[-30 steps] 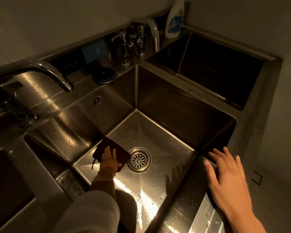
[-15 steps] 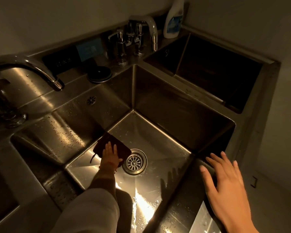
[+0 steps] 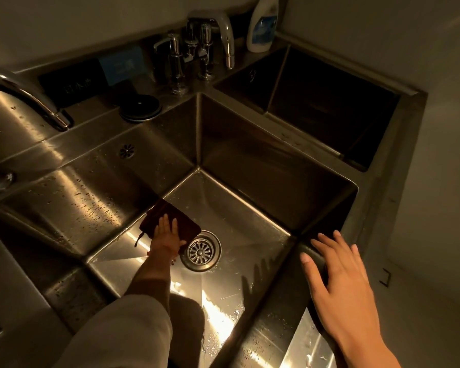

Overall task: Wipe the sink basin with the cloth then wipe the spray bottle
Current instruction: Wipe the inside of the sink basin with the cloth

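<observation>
Barely anything has shifted vs a sec ago: left hand (image 3: pixel 168 236) and cloth (image 3: pixel 170 220) sit at the same spot by the drain (image 3: pixel 201 251), w/ only the head view drifting a bit; right hand (image 3: pixel 340 269) is still on the sink's right rim. Step in hand, I'd say: wiping the sink basin (image 3: pixel 250 221), first half of the task. Left fingers lie straight and flat, pressing the cloth onto the basin floor, not curled round it. Right fingers are spread wide and relaxed, resting on the rim, holding nothing. Cloth is dark, brownish, folded to a rough square w/ a small loop trailing at its left edge, just beside the drain on the left. Basin is steel, wet, droplets on the left wall. Next move prob needs a sweep across the far floor and walls. Spray bottle (image 3: pixel 262 25), white w/ blue label, stands upright on the back ledge, well apart from both hands, untouched.
</observation>
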Demonstrator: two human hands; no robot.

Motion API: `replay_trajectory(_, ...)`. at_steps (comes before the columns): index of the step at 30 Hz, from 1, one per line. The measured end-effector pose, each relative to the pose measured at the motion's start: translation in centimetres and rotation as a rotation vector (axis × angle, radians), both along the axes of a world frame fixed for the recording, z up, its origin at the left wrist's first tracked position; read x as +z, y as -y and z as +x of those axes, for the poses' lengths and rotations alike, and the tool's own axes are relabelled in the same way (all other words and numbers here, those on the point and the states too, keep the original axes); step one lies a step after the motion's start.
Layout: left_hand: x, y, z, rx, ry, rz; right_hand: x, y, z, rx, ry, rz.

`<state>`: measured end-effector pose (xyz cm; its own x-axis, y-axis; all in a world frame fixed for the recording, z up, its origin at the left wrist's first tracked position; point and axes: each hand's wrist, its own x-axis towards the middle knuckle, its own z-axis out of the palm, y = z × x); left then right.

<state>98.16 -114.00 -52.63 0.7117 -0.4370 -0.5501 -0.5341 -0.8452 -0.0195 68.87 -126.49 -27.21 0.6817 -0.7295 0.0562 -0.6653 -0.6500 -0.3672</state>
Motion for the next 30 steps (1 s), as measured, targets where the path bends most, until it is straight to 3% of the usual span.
replay_trajectory(16,1.1,-3.3,-2.0,0.098,-0.068,0.008,0.3,-0.2,-0.2,-0.023,-0.016,0.056)
replay_trajectory(30,1.0,-2.8,-1.8,0.065,-0.007,-0.006,0.4,-0.1,0.2,-0.001,-0.021,0.034)
